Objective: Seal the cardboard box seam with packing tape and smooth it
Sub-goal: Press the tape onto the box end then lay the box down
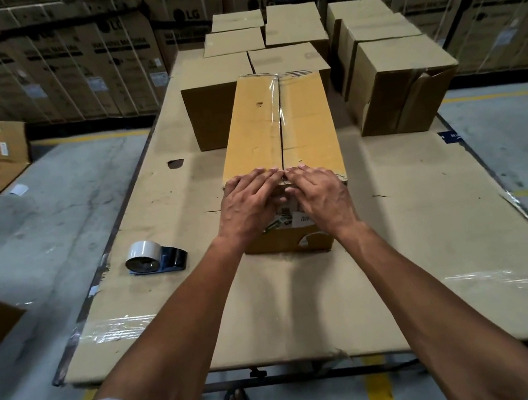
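Box [279,129], long and tan, lies mid-surface [431,226], clear tape [279,108] glinting along its seam; left hand [249,202] and right hand [318,191] press flat, fingertips together, over its near edge.

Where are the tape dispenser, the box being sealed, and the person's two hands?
tape dispenser [148,259]: head view, on the tape roll.
box [258,125]: head view, on the left top flap.
left hand [248,198]: head view, back of hand.
right hand [317,190]: head view, back of hand.
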